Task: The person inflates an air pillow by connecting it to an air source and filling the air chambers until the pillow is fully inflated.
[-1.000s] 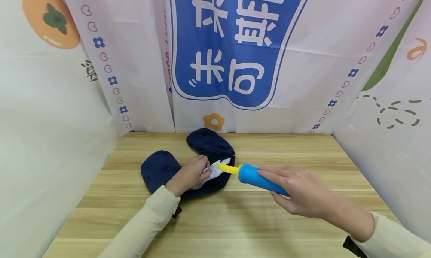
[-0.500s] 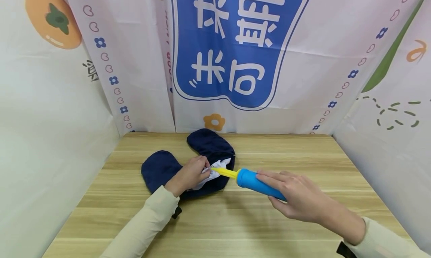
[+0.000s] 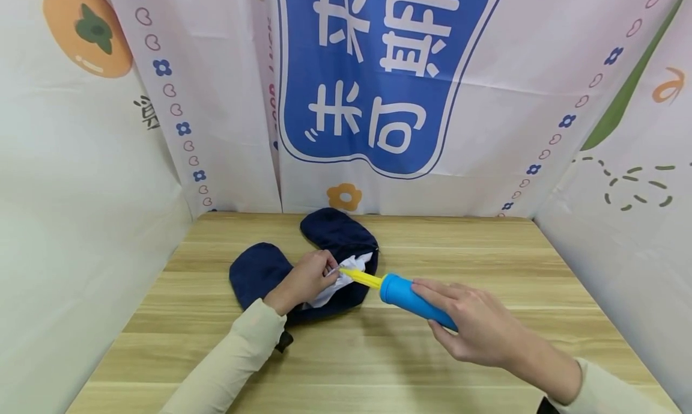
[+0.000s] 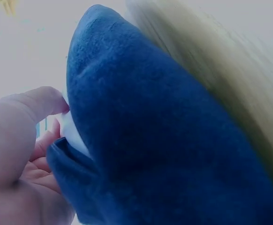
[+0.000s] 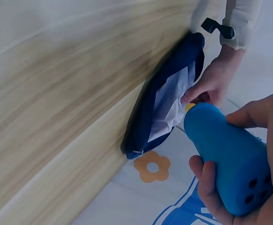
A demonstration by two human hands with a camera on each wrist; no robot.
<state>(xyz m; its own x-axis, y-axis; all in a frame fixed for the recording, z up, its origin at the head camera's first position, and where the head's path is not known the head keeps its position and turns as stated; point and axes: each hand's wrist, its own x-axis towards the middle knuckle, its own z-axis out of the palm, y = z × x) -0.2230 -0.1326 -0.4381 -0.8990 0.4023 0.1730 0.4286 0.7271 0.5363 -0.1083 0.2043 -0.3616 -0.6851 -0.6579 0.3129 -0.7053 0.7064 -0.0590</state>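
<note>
A navy U-shaped neck pillow [image 3: 256, 273] lies on the table with its cover open along the front. White inner lining [image 3: 358, 262] shows through that opening. My left hand [image 3: 306, 280] pinches a bit of the white inner near the opening; in the left wrist view the navy fabric [image 4: 141, 117] hides most of the pinch. My right hand [image 3: 481, 325] grips a blue hand air pump [image 3: 401, 292]. Its yellow nozzle [image 3: 362, 277] points at the left fingertips and meets the pinched spot; whether it sits inside a valve cannot be made out.
The wooden table [image 3: 432, 372] runs back to a printed fabric backdrop [image 3: 486, 131], against which the pillow's far arm nearly lies. White cloth walls [image 3: 81, 222] rise on both sides. A dark strap [image 5: 218, 28] is on the left wrist.
My right hand and the pump have shifted a little left and down, and the nozzle tip has come closer to the left fingers. The left hand stays in about the same place.
</note>
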